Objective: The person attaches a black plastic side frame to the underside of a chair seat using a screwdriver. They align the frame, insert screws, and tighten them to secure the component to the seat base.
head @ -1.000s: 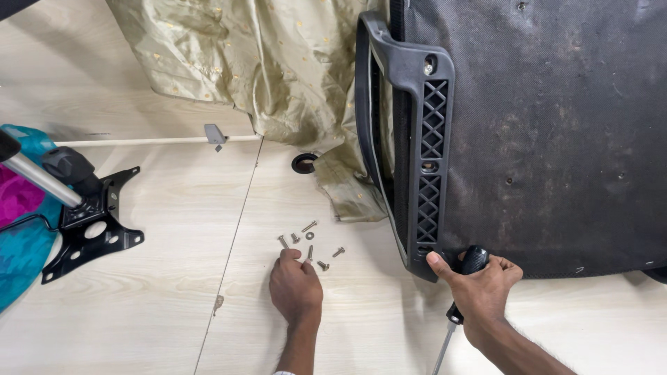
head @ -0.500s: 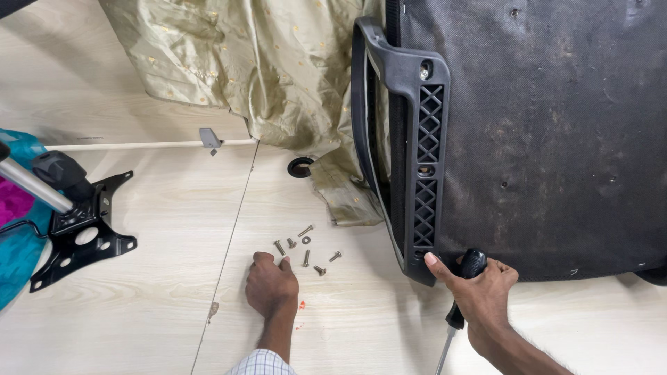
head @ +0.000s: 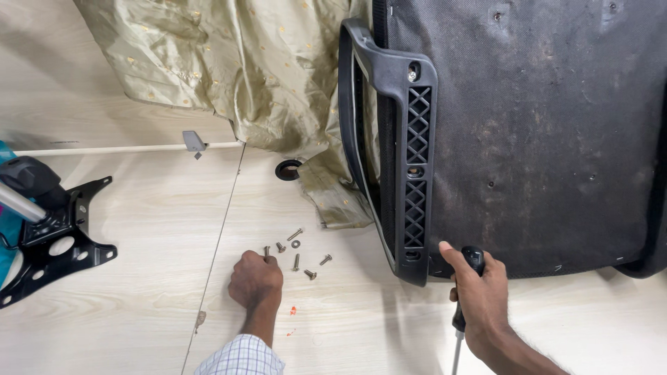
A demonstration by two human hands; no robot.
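The upturned office chair seat (head: 535, 132), its black underside showing, lies at the top right with its plastic armrest (head: 410, 160) running top to bottom. The right hand (head: 483, 302) is wrapped around a black-handled screwdriver (head: 465, 292), shaft pointing down toward the wearer, just below the armrest's lower end. The left hand (head: 256, 280) is curled, fingertips pinching 1 bolt (head: 266, 251). The loose bolts (head: 299, 253) lie just to its upper right, nearer this hand.

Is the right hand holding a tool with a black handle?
Yes, the right hand grips the black handle of a screwdriver, whose metal shaft points down, next to the black armrest of the overturned chair.
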